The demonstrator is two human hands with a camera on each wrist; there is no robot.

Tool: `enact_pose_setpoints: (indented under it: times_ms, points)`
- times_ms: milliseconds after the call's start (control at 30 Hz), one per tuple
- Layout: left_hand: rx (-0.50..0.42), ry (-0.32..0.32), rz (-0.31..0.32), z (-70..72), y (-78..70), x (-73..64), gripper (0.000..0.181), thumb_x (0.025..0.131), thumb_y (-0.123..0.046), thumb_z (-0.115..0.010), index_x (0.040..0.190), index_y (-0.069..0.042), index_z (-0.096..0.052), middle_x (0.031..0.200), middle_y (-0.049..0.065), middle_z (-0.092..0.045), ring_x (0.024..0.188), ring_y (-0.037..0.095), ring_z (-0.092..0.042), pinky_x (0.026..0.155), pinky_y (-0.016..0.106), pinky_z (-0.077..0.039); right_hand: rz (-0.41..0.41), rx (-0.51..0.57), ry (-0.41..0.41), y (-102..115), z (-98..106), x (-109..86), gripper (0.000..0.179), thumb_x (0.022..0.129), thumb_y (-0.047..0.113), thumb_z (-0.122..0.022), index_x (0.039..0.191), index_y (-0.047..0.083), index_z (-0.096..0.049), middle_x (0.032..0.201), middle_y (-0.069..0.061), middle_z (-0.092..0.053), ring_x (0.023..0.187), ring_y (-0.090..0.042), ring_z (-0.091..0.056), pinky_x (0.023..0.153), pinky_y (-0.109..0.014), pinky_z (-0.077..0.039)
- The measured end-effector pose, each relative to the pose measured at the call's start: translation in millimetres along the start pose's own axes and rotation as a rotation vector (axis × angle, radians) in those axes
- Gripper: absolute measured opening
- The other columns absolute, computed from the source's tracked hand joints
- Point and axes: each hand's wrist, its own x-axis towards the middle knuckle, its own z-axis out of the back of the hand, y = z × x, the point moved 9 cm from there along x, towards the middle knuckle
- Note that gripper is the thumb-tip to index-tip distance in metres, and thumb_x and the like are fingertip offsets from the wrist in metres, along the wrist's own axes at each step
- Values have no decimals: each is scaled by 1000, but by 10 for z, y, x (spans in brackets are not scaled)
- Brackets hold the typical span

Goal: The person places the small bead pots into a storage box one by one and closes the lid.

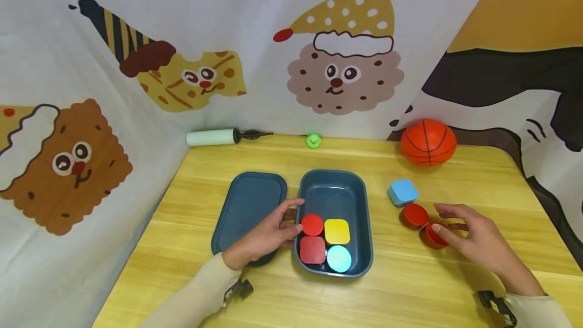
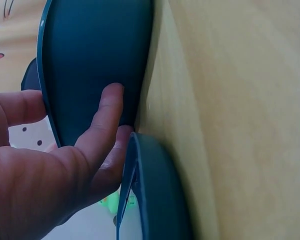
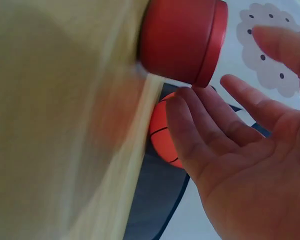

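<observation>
My left hand rests at the left wall of a dark blue box, one fingertip at its rim and other fingers along its outer side. Inside the near half sit a round red container, a yellow square one, a dark red square one and a round light blue one. Over on the right, my right hand is spread beside two round red jars. Its thumb overlaps the nearer jar in the head view. A lidded red jar appears just beyond its fingers in the right wrist view.
A matching blue lid lies left of the box, partly under the left hand in view. A light blue square container stands behind the red jars. Along the back are a hand pump, a small green duck and a toy basketball.
</observation>
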Motion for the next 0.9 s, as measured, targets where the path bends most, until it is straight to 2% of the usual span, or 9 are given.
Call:
enact_pose_setpoints:
  times_ms: [100, 233, 367, 500, 633, 900]
  points:
    - [3, 0, -2, -5, 0, -2, 65, 109, -13, -59, 166, -23, -29, 155, 21, -42, 117, 26, -66, 90, 44, -63, -36, 6, 76, -76, -65, -55, 54, 94, 21, -84, 139, 1, -64, 133, -23, -68, 104, 21, -54, 76, -13, -57]
    - [-2, -2, 1, -5, 2, -8, 66, 109, -13, -59, 166, -23, -29, 155, 21, -42, 118, 26, -66, 90, 43, -63, -72, 15, 154, -133, -150, -103, 64, 91, 30, -86, 142, 2, -61, 136, -21, -67, 104, 22, -49, 77, -16, -58]
    - [4, -7, 4, -3, 14, -12, 65, 109, -14, -60, 166, -23, -30, 155, 21, -42, 117, 25, -66, 90, 43, -63, -75, 3, 200, -127, -193, -126, 78, 84, 36, -92, 146, 2, -57, 136, -20, -66, 105, 20, -47, 77, -19, -58]
    - [3, 0, -1, -13, 11, -3, 65, 109, -15, -59, 166, -23, -29, 155, 21, -41, 117, 25, -66, 90, 43, -63, -93, -30, 225, -139, -206, -140, 82, 79, 37, -95, 144, 3, -58, 133, -18, -68, 103, 19, -48, 77, -20, -59]
    - [-3, 2, -6, -13, 6, 6, 65, 109, -14, -59, 166, -23, -29, 155, 21, -42, 116, 25, -66, 90, 42, -63, -115, -27, 217, -152, -195, -143, 73, 78, 34, -96, 137, 6, -63, 124, -13, -70, 98, 14, -54, 74, -21, -59]
    - [-3, 3, 0, -6, 15, 9, 65, 109, -14, -59, 166, -24, -28, 157, 21, -41, 116, 25, -66, 89, 42, -63, -45, -48, 100, -50, 29, -74, 64, 77, 26, -97, 130, 6, -68, 120, -14, -73, 97, 18, -53, 72, -21, -61]
